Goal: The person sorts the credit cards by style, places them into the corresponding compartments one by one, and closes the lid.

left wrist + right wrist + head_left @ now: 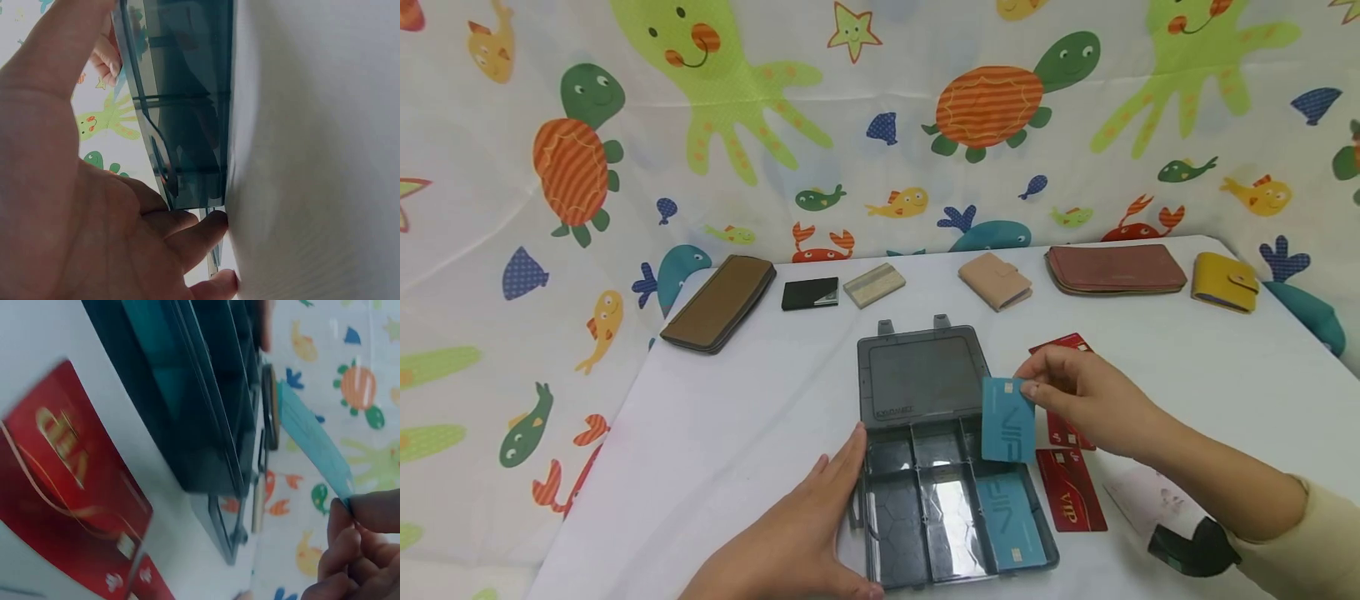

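Observation:
In the head view my right hand (1093, 400) pinches a blue VIP card (1008, 425) by its top right corner, holding it upright over the right side of a dark plastic compartment box (928, 500). The right wrist view shows the card (315, 444) nearly edge-on between thumb and fingers. Another blue card (1011, 525) lies in the box's front right compartment. The lid (925, 375) is folded back. My left hand (797, 525) rests against the box's left side with extended fingers, thumb near the front edge. Red VIP cards (1071, 492) lie right of the box.
Along the back of the white table lie a brown wallet (718, 304), a black card holder (809, 293), a beige card (874, 285), a tan wallet (995, 281), a reddish long wallet (1116, 268) and a yellow wallet (1225, 282). A pale patterned piece (1153, 496) lies under the right forearm.

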`<action>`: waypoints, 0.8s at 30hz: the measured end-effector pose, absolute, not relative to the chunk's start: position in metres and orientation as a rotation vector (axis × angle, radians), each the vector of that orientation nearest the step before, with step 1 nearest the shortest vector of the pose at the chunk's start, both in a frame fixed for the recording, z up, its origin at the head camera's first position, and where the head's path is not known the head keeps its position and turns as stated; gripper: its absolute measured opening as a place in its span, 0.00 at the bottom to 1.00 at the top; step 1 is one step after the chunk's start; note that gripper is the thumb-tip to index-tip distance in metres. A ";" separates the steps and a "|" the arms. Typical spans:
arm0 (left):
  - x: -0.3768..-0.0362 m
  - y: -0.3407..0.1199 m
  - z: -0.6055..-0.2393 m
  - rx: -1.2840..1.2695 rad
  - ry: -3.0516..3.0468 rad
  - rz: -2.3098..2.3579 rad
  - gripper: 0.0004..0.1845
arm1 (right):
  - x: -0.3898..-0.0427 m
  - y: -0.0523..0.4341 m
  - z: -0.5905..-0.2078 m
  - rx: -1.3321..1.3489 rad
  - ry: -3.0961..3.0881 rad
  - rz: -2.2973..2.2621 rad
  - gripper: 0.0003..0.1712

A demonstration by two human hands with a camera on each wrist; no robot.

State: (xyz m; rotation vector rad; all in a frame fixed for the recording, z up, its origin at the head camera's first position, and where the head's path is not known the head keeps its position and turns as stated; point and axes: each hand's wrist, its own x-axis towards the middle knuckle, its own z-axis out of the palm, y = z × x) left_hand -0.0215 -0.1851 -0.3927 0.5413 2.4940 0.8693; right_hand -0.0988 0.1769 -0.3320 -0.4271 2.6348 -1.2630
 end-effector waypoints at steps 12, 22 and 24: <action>-0.020 -0.185 -0.394 0.599 2.527 0.841 0.84 | -0.074 0.169 -0.345 -0.532 2.621 -1.135 0.07; -0.023 -0.186 -0.394 0.629 2.540 0.836 0.84 | -0.073 0.165 -0.345 -0.554 2.636 -1.122 0.05; -0.024 -0.185 -0.395 0.642 2.555 0.832 0.84 | -0.073 0.165 -0.347 -0.555 2.628 -1.123 0.05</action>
